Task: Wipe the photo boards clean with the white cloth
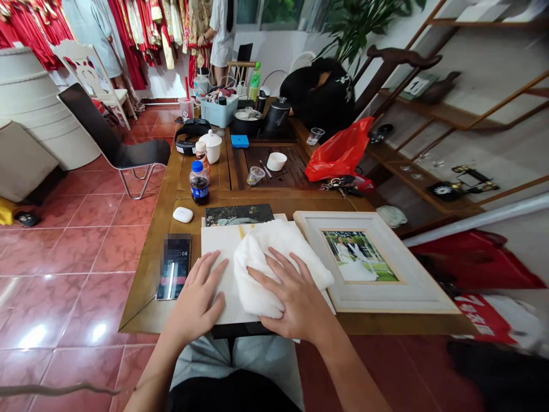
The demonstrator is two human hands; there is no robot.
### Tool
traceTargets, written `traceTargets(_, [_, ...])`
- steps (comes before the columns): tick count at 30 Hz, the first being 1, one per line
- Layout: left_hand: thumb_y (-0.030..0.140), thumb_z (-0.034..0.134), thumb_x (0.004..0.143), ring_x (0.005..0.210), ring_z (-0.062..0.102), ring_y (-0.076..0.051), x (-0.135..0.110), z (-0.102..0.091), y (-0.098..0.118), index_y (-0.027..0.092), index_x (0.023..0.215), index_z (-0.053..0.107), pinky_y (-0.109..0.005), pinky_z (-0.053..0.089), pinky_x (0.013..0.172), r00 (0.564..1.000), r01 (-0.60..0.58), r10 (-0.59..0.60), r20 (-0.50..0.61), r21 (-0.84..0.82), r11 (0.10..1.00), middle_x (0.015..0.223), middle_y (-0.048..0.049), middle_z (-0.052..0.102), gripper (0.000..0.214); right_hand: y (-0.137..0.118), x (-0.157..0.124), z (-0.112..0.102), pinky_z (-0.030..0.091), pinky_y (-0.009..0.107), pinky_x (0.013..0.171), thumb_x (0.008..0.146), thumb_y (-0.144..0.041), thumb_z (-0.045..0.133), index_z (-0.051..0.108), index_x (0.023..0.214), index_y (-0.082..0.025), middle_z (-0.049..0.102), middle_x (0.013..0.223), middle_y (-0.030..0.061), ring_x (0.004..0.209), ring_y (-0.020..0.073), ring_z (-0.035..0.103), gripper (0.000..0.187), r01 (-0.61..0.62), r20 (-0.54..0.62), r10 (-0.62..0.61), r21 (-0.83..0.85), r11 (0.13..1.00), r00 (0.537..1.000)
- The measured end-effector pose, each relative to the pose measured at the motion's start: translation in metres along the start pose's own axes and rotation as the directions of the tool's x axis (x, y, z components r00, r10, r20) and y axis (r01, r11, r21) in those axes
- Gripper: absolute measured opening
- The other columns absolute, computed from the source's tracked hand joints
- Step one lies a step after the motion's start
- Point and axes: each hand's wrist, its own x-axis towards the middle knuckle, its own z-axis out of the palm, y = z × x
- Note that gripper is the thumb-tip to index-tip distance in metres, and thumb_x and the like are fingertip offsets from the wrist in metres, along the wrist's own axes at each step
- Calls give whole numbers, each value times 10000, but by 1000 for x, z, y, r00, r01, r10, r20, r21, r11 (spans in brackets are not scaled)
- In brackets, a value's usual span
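A bunched white cloth (281, 233) lies on a flat white board (218, 239) at the table's front edge. My right hand (294, 294) grips the cloth from above, its fingers spread over the folds. My left hand (201, 300) rests flat on the board's left side, fingers apart and holding nothing. Behind the board, a dark picture (240, 214) shows in part. To the right lies a white picture frame (414, 286) with a wedding photo (358, 257) in it. What lies under the cloth is hidden.
Left of the board lie a phone (175, 266) and a white case (182, 214). Farther back stand a blue-capped bottle (199, 186), a white lidded cup (211, 147) and a red bag (338, 151). A person in black (321, 91) leans on the far side.
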Motion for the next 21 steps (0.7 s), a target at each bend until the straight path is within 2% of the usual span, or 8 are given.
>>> traceTargets(5, [334,415,1032,1549,193,-304,14,4,3,212,1551,380,-537,283,1240,997,72,-71,-22,94,993,1662,-100,272,534,1,-7,0,186,623,1153,665,-410,704,565,1425,-263,541,1433,162,1433,414,351,787,43,-23,-43,-7,999,999])
traceTargets(12, [358,412,1039,1556,191,-298,13,6,1,227,1571,352,-541,283,1242,999,49,-46,-23,143,989,1670,-89,268,552,4,-22,2,164,620,1161,638,-437,721,559,1423,-279,568,1386,152,1440,410,345,817,71,-38,-72,-17,997,997])
traceTargets(17, [344,433,1031,1559,182,-301,13,7,-2,221,1570,359,-537,280,1247,999,30,-27,-22,113,993,1676,-93,252,558,19,-10,4,218,626,1148,689,-457,736,558,1434,-256,556,1417,172,1426,413,376,792,39,-38,-40,-33,999,998])
traceTargets(21, [336,450,1026,1556,195,-303,13,7,-3,243,1572,357,-530,290,1245,999,19,-16,-40,76,997,1672,-85,263,561,32,4,6,252,623,1143,793,-453,682,531,1464,-254,536,1458,170,1433,395,381,716,-50,-68,46,-59,997,997])
